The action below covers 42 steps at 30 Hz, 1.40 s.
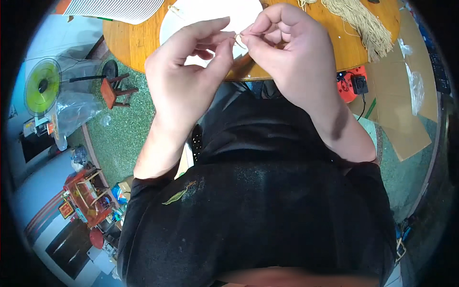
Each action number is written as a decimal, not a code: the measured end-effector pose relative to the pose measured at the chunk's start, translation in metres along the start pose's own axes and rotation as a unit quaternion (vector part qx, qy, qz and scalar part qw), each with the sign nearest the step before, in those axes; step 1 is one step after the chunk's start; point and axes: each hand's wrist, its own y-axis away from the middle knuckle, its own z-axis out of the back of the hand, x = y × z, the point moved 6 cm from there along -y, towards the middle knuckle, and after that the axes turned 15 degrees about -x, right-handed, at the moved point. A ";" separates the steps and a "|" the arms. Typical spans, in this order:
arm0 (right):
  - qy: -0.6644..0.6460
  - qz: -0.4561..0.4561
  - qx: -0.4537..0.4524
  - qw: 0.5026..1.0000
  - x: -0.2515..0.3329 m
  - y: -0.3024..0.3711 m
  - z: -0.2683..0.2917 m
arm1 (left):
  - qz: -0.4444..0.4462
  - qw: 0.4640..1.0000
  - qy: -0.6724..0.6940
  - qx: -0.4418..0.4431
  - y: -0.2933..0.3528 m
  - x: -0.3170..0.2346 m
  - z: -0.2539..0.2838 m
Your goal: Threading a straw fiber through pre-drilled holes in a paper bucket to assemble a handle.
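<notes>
Both hands meet over the near part of a wooden table (131, 43). Between their fingertips is a short, thin, cream-coloured cord (240, 43), bent in a small curve. My left hand (179, 79) pinches one part of it with thumb and finger. My right hand (301, 57) pinches it just to the right, with its other fingers curled. Beneath the hands lies a white round surface (189, 14), partly hidden by them; I cannot tell whether it is a plate or a sheet. A small piece of similar cord (175, 9) lies near its far left edge.
At the table's far right, a bundle of cream cords (366, 26) hangs toward the edge. A striped sheet (117, 8) lies far left. On the floor stand a green fan (43, 86), a small wooden stool (112, 92), a red object (346, 88) and flattened cardboard (406, 126).
</notes>
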 end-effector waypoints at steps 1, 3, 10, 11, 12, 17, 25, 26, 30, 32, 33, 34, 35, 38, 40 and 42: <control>-0.068 -0.034 -0.005 0.997 -0.005 -0.001 -0.001 | 0.000 1.000 0.000 0.000 0.000 0.001 0.000; -0.111 -0.056 0.009 0.992 -0.011 -0.004 -0.002 | 0.022 0.998 0.056 0.001 -0.001 0.004 0.001; -0.258 0.357 0.076 0.894 -0.013 -0.011 -0.002 | 0.067 0.992 0.105 0.008 -0.001 0.006 0.000; -0.259 0.355 0.080 0.895 -0.002 -0.004 -0.003 | 0.070 0.991 0.113 0.002 0.000 0.008 0.001; -0.156 0.163 0.052 0.973 0.001 -0.006 -0.007 | 0.072 0.990 0.122 -0.004 0.000 0.009 0.003; 0.029 0.024 0.009 0.999 0.014 -0.002 0.001 | 0.053 0.993 0.102 0.008 -0.003 0.006 0.003; 0.111 0.225 -0.019 0.968 0.038 0.002 0.007 | 0.033 0.995 0.089 0.014 -0.005 0.005 0.000; 0.111 0.225 -0.018 0.968 0.037 0.002 0.007 | 0.020 0.995 0.098 0.017 -0.006 0.006 -0.002; 0.045 0.051 0.057 0.996 0.014 -0.004 0.002 | 0.019 0.996 0.085 0.031 -0.008 0.006 -0.004; 0.034 -0.003 0.066 0.997 0.003 -0.004 0.001 | 0.034 0.995 0.083 0.051 -0.009 0.004 -0.006; 0.004 -0.011 0.072 0.997 0.001 -0.004 0.000 | 0.048 0.993 0.080 0.071 -0.009 0.005 -0.008; -0.027 -0.020 0.077 0.996 -0.001 -0.003 -0.001 | 0.048 0.993 0.080 0.072 -0.009 0.006 -0.008; -0.027 -0.020 0.077 0.996 -0.003 -0.003 -0.002 | 0.072 0.988 0.114 0.076 -0.009 0.010 -0.009; -0.067 -0.043 0.063 0.995 -0.007 -0.001 -0.004 | 0.118 0.977 0.159 0.080 -0.008 0.013 -0.012; -0.103 -0.016 0.047 0.993 -0.006 0.001 -0.004 | 0.141 0.972 0.170 0.080 -0.010 0.015 -0.011; -0.094 -0.006 0.045 0.995 -0.009 0.001 -0.002 | 0.141 0.967 0.177 0.113 -0.014 0.020 -0.011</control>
